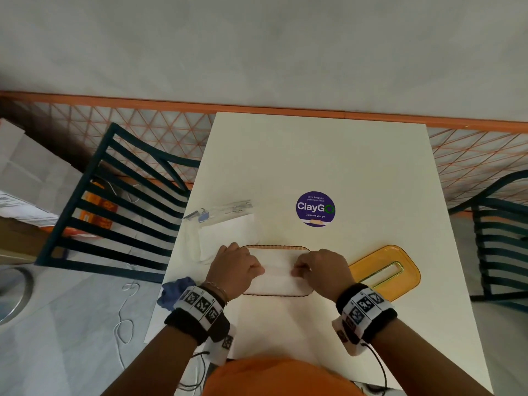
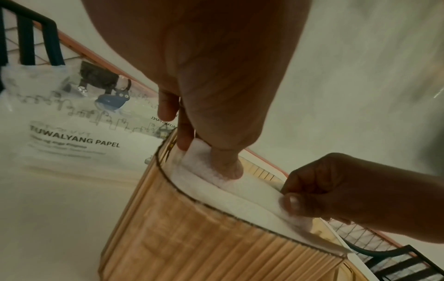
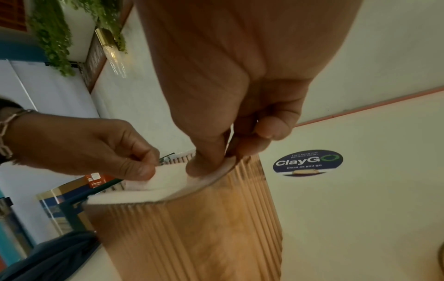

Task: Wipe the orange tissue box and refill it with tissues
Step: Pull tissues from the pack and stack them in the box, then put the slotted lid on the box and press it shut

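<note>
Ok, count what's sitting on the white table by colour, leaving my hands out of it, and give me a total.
Orange: 2, the ribbed tissue box and its lid.
White: 2, the tissues in the box and the paper towel pack.
Blue: 1, the cloth at the table's edge.
Purple: 1, the round ClayGo sticker.
Total: 6.
</note>
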Demonstrator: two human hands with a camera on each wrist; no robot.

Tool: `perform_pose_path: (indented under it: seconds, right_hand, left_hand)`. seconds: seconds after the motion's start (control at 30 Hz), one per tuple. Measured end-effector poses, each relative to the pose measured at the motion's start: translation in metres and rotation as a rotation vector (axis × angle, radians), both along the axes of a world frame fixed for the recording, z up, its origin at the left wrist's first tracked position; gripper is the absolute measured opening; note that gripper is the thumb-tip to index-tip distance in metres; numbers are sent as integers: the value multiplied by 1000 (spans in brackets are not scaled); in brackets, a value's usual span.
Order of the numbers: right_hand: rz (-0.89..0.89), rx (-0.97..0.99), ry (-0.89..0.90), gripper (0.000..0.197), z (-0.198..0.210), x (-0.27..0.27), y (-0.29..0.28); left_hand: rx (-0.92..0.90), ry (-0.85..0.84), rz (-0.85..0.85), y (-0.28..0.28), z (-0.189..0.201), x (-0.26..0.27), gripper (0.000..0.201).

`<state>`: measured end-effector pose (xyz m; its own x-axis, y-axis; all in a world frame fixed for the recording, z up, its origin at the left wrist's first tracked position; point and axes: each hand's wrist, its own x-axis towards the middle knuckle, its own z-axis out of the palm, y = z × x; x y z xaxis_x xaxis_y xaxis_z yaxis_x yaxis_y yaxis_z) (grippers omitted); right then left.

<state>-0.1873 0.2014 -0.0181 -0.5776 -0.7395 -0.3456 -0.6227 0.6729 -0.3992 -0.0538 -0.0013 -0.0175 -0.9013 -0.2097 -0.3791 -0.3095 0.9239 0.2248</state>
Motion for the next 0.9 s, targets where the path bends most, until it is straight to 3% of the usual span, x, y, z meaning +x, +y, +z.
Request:
perform_pose_path:
  seconds: [0.13, 0.27, 0.33, 0.5, 0.63, 0.7, 0.77, 0.83, 0.9]
  right_hand:
    - [14, 108, 13, 24, 5, -8, -10]
    - [-32, 133, 20, 26, 8, -8, -15]
    - [-43, 119, 13, 26, 8, -7, -15]
    - [-50, 4, -5, 22, 17, -6, -5]
    - [-323, -228, 43, 22, 19, -37, 41]
    - [-300, -50, 130, 55, 11, -60, 76]
    - [-88, 323, 227, 92, -3, -71, 107]
    - [82, 536, 282, 105, -16, -70, 129]
    - [186, 607, 313, 107, -25, -67, 143]
  left_hand:
    - [-127, 6, -5, 6, 0, -8, 43]
    - [-144, 202, 49, 17, 5, -5, 21]
    - [-96, 267, 26, 26, 8, -2, 29]
    - [18, 334, -130, 48, 9, 0, 52]
    - [60, 260, -75, 55, 5, 1, 50]
    - [77, 239, -48, 56, 4, 2, 50]
    - [77, 217, -40, 56, 4, 4, 52]
    - [68, 212, -46, 56, 7, 6, 54]
    - [59, 198, -57, 56, 10, 8, 57]
